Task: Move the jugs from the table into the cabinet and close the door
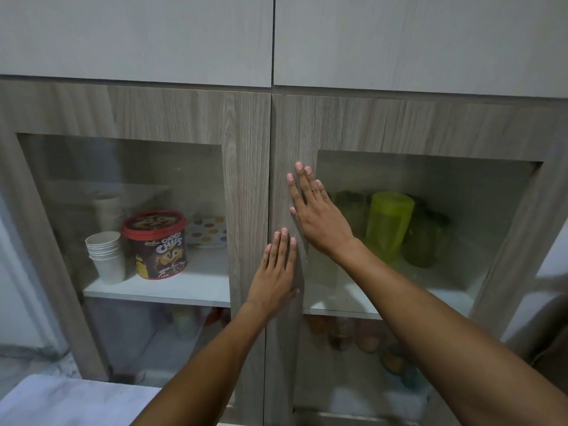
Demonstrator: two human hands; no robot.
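Both palms lie flat on the wooden frame of the right cabinet door (399, 124), near its left edge. My left hand (278, 272) is the lower one and my right hand (316, 213) sits above it, fingers spread and pointing up. The door looks flush with the left door (246, 149). Behind its glass pane, on the upper shelf, stand green plastic jugs: a bright yellow-green one (388, 226) in the middle and darker green ones (422, 241) beside it. Neither hand holds anything.
Behind the left door's glass are a stack of paper cups (106, 256), a red-lidded Choco Chips tub (158, 244) and a dotted plate (209, 232). Jars and bottles (353, 333) fill the lower shelf. A white tabletop corner (61, 401) is at bottom left.
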